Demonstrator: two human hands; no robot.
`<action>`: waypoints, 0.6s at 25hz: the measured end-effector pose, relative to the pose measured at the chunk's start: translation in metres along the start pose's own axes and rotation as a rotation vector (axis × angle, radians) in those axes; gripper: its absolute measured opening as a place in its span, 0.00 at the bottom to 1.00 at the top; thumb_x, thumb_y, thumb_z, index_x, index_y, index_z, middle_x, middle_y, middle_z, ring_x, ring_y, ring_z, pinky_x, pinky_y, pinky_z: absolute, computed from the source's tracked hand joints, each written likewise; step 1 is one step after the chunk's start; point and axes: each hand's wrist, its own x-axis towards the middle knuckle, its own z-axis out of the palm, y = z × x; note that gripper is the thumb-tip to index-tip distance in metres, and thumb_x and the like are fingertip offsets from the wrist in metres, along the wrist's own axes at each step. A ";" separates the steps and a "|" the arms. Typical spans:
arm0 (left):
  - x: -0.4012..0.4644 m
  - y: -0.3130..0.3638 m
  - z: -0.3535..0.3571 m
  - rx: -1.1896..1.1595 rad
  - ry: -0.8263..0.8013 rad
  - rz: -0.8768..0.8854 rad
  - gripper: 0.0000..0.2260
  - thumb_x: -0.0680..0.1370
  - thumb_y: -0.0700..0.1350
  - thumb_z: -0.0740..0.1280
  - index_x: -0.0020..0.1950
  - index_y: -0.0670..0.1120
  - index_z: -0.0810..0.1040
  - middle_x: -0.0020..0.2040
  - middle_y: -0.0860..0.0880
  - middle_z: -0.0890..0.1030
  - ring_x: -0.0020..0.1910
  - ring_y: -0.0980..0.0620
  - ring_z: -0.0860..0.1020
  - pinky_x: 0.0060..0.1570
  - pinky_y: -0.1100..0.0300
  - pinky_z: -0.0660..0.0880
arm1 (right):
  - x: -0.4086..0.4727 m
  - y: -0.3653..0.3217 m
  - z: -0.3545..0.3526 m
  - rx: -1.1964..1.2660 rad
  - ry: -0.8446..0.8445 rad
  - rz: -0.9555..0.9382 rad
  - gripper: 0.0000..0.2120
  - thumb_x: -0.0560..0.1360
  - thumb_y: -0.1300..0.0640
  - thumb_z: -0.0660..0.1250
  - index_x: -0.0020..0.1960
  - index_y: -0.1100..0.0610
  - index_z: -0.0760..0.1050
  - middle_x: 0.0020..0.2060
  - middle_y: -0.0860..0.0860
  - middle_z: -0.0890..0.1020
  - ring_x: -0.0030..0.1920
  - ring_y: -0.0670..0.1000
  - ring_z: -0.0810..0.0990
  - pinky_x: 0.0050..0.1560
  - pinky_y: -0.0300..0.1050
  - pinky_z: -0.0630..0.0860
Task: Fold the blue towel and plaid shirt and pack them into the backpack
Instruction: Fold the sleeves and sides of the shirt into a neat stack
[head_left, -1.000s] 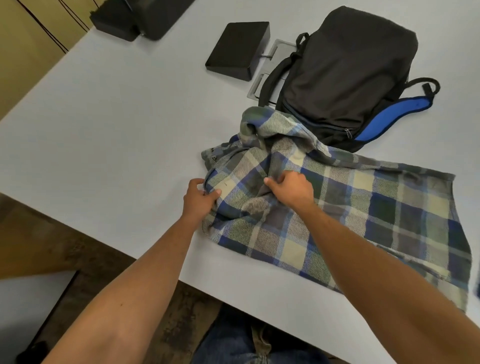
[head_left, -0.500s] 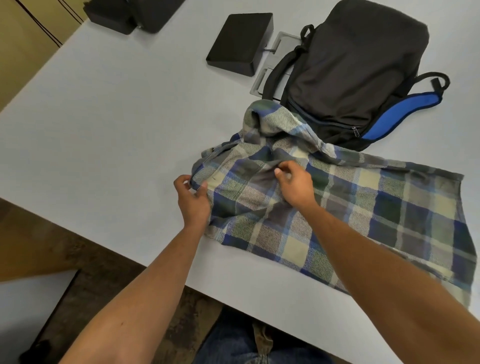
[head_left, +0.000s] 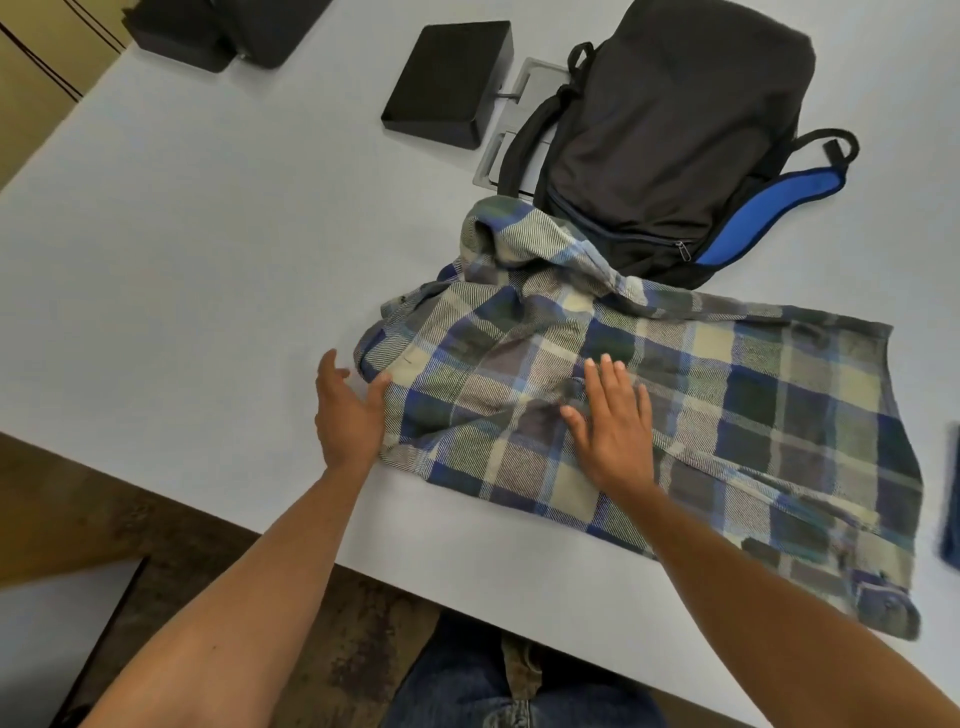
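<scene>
the plaid shirt (head_left: 675, 395) lies spread on the white worktop (head_left: 208, 249), its bunched upper part touching the front of the black backpack (head_left: 670, 135), which lies zipped behind it with a blue-lined strap out to the right. the right hand (head_left: 613, 426) rests flat on the shirt, fingers straight and together, holding nothing. the left hand (head_left: 348, 410) is wide, fingers relaxed, thumb touching the shirt's left edge. a dark blue sliver at the right frame edge may be the towel (head_left: 951, 499); i cannot tell. a black box (head_left: 447, 83) sits left of the backpack.
</scene>
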 end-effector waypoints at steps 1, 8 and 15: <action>-0.004 -0.001 -0.002 -0.088 0.009 -0.062 0.31 0.78 0.56 0.66 0.76 0.47 0.58 0.63 0.44 0.75 0.61 0.41 0.76 0.56 0.49 0.75 | -0.010 0.002 0.001 -0.003 0.007 0.001 0.33 0.81 0.35 0.44 0.81 0.51 0.48 0.80 0.49 0.48 0.79 0.49 0.43 0.78 0.54 0.42; -0.054 -0.034 -0.005 -0.219 -0.356 0.000 0.32 0.78 0.48 0.69 0.75 0.61 0.55 0.67 0.46 0.73 0.55 0.41 0.80 0.38 0.56 0.82 | -0.077 0.038 0.020 -0.103 -0.062 0.065 0.34 0.81 0.35 0.43 0.81 0.52 0.47 0.80 0.51 0.48 0.79 0.50 0.42 0.77 0.59 0.43; -0.039 -0.028 -0.012 -0.150 -0.218 -0.159 0.27 0.80 0.41 0.66 0.74 0.59 0.61 0.55 0.42 0.78 0.44 0.44 0.79 0.30 0.57 0.77 | -0.099 0.075 0.018 -0.148 -0.110 0.166 0.33 0.80 0.34 0.41 0.80 0.47 0.42 0.80 0.51 0.43 0.79 0.51 0.37 0.77 0.59 0.39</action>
